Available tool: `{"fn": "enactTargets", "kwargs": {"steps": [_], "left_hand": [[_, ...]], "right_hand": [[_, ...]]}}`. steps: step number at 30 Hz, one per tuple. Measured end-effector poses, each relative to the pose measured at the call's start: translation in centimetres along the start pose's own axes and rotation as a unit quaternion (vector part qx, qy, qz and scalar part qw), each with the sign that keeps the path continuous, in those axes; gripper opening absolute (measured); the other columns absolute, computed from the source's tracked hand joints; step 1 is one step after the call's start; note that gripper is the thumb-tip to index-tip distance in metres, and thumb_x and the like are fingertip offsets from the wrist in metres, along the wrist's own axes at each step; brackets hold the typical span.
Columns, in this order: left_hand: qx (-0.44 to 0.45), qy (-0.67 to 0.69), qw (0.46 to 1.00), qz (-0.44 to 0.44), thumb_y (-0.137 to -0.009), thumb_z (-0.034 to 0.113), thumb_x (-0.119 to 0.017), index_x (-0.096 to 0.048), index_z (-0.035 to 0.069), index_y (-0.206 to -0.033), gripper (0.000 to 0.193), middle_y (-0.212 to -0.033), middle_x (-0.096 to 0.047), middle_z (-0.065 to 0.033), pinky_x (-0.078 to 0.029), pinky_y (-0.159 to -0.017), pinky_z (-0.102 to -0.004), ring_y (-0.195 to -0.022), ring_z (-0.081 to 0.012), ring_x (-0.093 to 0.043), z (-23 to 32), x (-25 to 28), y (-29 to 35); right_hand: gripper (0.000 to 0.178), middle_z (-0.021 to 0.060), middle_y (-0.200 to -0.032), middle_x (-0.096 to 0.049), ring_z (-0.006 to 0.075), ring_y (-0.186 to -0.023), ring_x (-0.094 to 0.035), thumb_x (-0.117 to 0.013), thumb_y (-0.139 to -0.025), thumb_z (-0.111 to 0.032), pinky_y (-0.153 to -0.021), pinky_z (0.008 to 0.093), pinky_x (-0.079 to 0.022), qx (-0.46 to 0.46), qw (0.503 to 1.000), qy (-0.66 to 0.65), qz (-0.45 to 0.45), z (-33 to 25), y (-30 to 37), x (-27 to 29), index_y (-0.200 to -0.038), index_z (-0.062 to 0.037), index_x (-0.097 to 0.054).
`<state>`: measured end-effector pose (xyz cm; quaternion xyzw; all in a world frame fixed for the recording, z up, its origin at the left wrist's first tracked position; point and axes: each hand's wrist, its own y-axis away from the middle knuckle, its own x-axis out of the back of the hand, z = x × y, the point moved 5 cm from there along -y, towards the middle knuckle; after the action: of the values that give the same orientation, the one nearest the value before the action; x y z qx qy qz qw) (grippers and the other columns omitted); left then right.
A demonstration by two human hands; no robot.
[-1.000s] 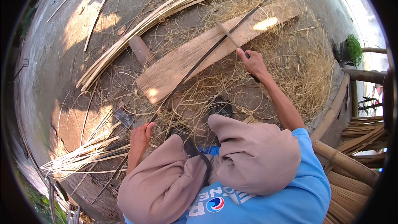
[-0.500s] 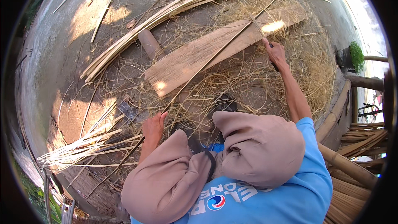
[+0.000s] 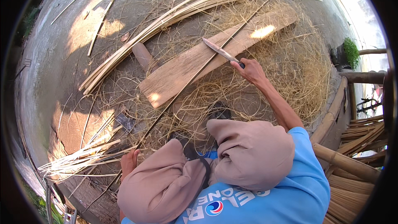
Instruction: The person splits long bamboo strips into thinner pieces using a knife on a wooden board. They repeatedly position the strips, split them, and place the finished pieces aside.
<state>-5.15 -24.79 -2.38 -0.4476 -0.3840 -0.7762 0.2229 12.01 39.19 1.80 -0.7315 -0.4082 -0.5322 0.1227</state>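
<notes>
My right hand (image 3: 252,71) grips the dark handle of a knife (image 3: 219,50). Its blade lies across a long, thin dark strip (image 3: 174,101), seemingly bamboo, above a wooden board (image 3: 166,82). Beside my left knee, my left hand (image 3: 129,160) is closed around the near part of that strip, its fingers partly hidden. From there the strip slants over the board toward the far right. The board rests at a slant, with a rounded brown piece (image 3: 143,55) partly under its far side.
A bundle of long pale strips (image 3: 166,18) curves beyond the board. Curly shavings (image 3: 298,74) cover the ground around it. More pale strips (image 3: 78,155) lie at the left. Bamboo poles (image 3: 346,162) and stacked strips (image 3: 348,195) stand at the right.
The knife and my right hand have come leftward and nearer along the strip. My left hand has drawn back toward the lower left, and the strip has shifted with it.
</notes>
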Motion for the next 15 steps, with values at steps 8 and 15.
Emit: {"fn": "enactTargets", "kwargs": {"steps": [8, 15], "left_hand": [[0.057, 0.013, 0.998, -0.032, -0.103, 0.043, -0.059, -0.068, 0.006, -0.109, 0.038, -0.08, -0.068, -0.022, -0.05, -0.066, -0.0488, -0.075, -0.0429, -0.066, -2.7, 0.7, 4.3], [-0.069, -0.007, 0.978, 0.199, -0.101, 0.045, -0.063, -0.069, 0.004, -0.115, 0.044, -0.088, -0.071, -0.0192, -0.053, -0.073, -0.0447, -0.081, -0.0378, -0.069, -0.3, 3.5, 3.0]], "right_hand": [[0.07, 0.0169, -0.06, -0.058, 0.03, -0.059, -0.059, -0.057, -0.098, -0.065, -0.06, 0.0473, -0.046, -0.081, 0.992, -0.083, 0.042, 3.9, -1.1, 0.5, -0.073, 0.0003, -0.063], [0.073, 0.0251, -0.062, -0.06, 0.0357, -0.059, -0.059, -0.057, -0.099, -0.063, -0.062, 0.0487, -0.047, -0.059, 0.993, -0.09, 0.052, 3.8, -0.1, -1.8, -0.075, 0.0065, -0.063]]}}
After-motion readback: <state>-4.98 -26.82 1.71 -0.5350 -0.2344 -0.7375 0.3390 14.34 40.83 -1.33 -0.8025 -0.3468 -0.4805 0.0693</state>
